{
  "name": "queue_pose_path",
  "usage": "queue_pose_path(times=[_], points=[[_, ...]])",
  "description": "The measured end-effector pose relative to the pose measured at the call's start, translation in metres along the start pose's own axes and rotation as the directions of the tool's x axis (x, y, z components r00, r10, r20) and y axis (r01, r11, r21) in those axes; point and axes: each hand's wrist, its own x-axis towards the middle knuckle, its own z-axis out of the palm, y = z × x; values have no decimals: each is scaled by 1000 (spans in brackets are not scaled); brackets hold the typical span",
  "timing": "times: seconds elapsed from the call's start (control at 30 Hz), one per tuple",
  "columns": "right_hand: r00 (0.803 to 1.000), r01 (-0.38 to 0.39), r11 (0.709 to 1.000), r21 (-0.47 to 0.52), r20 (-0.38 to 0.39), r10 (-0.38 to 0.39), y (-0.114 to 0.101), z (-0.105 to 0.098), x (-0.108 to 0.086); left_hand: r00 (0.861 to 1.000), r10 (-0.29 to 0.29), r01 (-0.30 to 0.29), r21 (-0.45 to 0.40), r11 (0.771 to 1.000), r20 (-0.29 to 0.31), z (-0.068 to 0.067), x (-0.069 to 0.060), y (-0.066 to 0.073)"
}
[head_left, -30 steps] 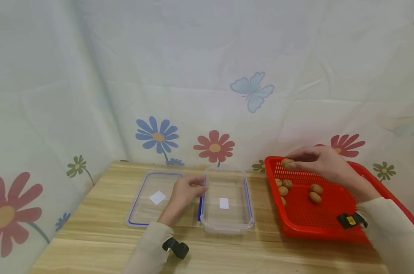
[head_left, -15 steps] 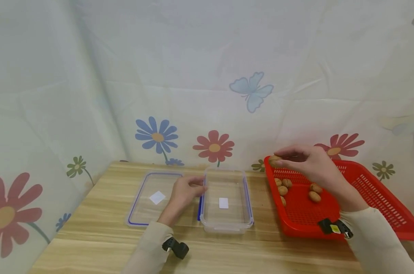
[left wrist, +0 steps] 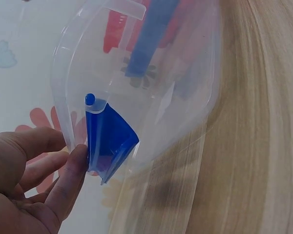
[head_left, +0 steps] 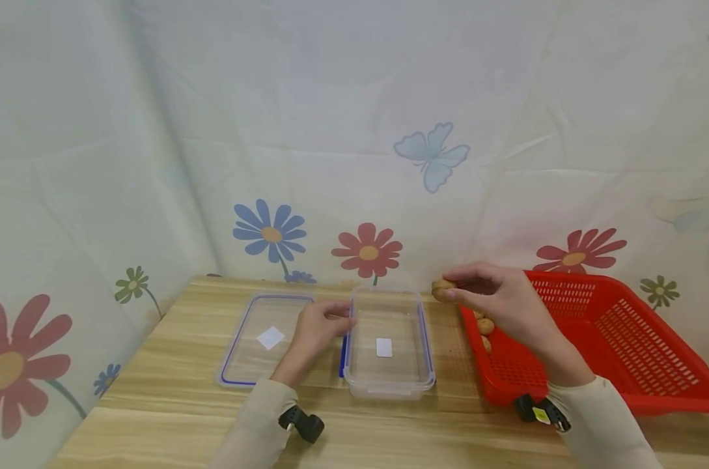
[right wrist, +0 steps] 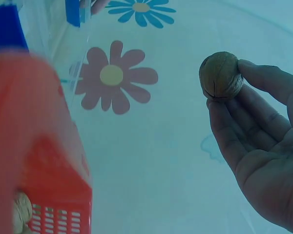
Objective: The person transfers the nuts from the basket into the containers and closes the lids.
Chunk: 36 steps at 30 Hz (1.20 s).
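My right hand [head_left: 503,301] pinches a walnut [head_left: 444,289] between thumb and fingertips, above the gap between the clear plastic container and the red basket. The right wrist view shows this walnut [right wrist: 220,75] held at the fingertips, clear of everything else. My left hand [head_left: 319,331] holds the left rim of the clear container [head_left: 389,389]. In the left wrist view, the left hand's fingers [left wrist: 71,180] lie at that rim beside a blue clip [left wrist: 107,141] that hangs open. Inside the container only a white label shows. More walnuts [head_left: 486,326] lie in the basket, partly hidden behind my right hand.
At the right stands the red slotted basket [head_left: 670,355], its left wall close to the container. A clear lid [head_left: 237,355] with a blue seal lies flat left of the container. Behind the wooden table [head_left: 377,436] hangs a flowered curtain [head_left: 331,130].
My right hand has carried the walnut leftward, from over the basket to just past its left rim. The left hand and the container have stayed in place.
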Motion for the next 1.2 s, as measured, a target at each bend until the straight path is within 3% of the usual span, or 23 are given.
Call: queue_pose_path(times=[0.13, 0.4, 0.67, 0.83, 1.2], points=[[1000, 19, 1000, 17, -3, -19, -1, 15, 1, 1000, 12, -12, -10, 1000, 0, 0, 0, -1], [997, 63, 987, 147, 36, -69, 2, 46, 1, 1000, 14, -14, -32, 999, 10, 0, 0, 0], [994, 40, 968, 248, 87, -64, 10, 74, 1, 1000, -1, 1, -22, 1000, 9, -2, -2, 0], [991, 69, 967, 247, 94, -94, 15, 88, 3, 1000, -1, 1, -18, 1000, 9, -2, -2, 0], [989, 38, 978, 207, 133, -67, 15, 111, 1, 1000, -21, 21, -14, 1000, 15, -3, -2, 0]])
